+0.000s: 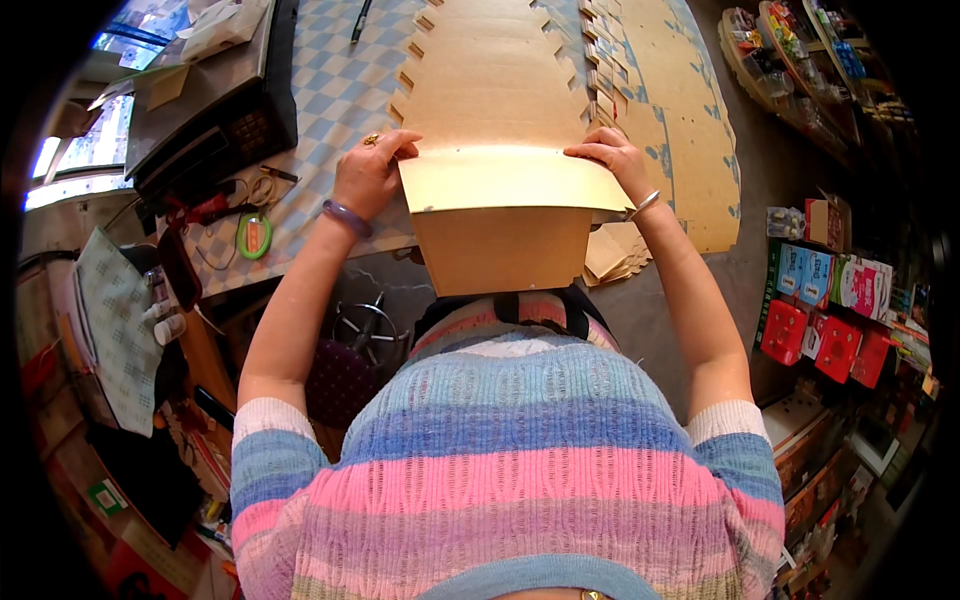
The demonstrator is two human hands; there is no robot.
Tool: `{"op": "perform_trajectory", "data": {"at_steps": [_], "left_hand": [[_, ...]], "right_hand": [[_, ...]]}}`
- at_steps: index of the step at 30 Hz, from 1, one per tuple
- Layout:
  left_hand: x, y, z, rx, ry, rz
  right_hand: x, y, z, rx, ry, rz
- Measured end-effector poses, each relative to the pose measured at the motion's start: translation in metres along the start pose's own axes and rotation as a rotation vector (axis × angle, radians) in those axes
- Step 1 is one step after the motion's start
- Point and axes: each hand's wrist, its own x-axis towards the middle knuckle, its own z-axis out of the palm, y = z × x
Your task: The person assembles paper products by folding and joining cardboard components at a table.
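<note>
A gold cardboard sheet with a bent near panel lies before me, and its front part hangs over the table's near edge. At its left corner, my left hand is closed with the fingertips on the fold. My right hand grips the opposite corner, thumb side inward, fingers pressed along the same fold. Beyond them stretches a long gold board with notched side edges. A stack of notched board edges runs along its right side. The undersides of the fingers are hidden.
Left of me, a black machine with keys stands on the checked tablecloth, near a green oval item and cords. More flat board covers the table's right side. Loose card pieces lie by my right forearm. Packed shelves stand right.
</note>
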Motion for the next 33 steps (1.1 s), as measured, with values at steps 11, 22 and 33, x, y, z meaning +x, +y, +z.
{"op": "perform_trajectory", "data": {"at_steps": [11, 22, 33], "left_hand": [[0.03, 0.01, 0.01, 0.143, -0.026, -0.414], [0.054, 0.033, 0.002, 0.603, -0.183, -0.227], [0.069, 0.029, 0.075, 0.629, -0.1, 0.037]], "right_hand": [[0.032, -0.027, 0.001, -0.123, -0.033, 0.601], [0.038, -0.028, 0.012, -0.564, 0.02, 0.284], [0.071, -0.042, 0.064, -0.434, 0.213, 0.063]]}}
